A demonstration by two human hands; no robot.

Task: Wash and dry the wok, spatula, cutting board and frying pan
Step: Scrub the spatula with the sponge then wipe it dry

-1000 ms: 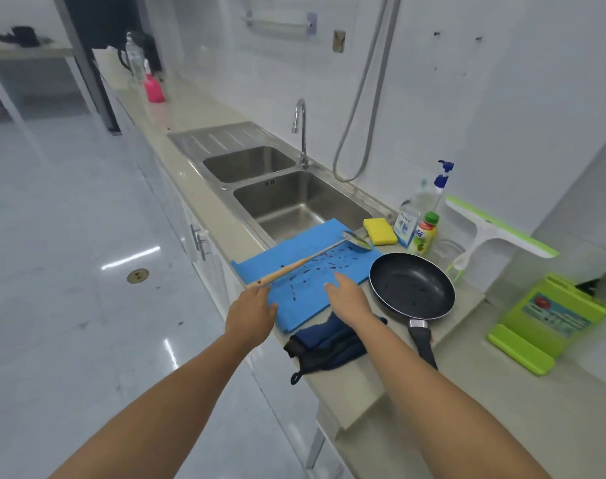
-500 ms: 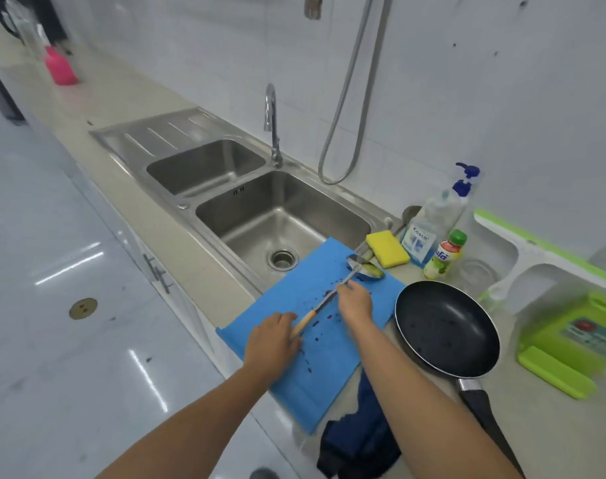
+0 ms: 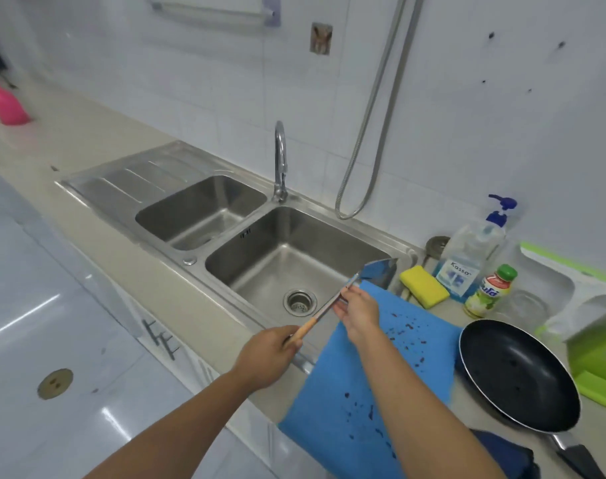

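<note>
A metal spatula [image 3: 377,271] with a wooden handle is lifted over the right sink basin [image 3: 277,257]. My left hand [image 3: 267,354] grips its wooden handle end. My right hand [image 3: 358,312] holds the metal shaft just below the blade. Under my right arm a blue cutting board [image 3: 408,344], spotted with dark specks, lies on the counter and overhangs the front edge. At the right sits a black frying pan [image 3: 515,371], its handle pointing toward me. No wok is in view.
A tap [image 3: 280,160] stands behind the two basins, and a hose hangs on the wall. Yellow sponge [image 3: 424,286], soap pump bottle [image 3: 474,257], small green-capped bottle [image 3: 490,292] and green board holder [image 3: 595,354] line the back right. A dark blue cloth [image 3: 505,454] lies under the pan handle.
Both hands lifted the spatula off the blue board and carried it left, out over the right basin. The view has swung toward the sink.
</note>
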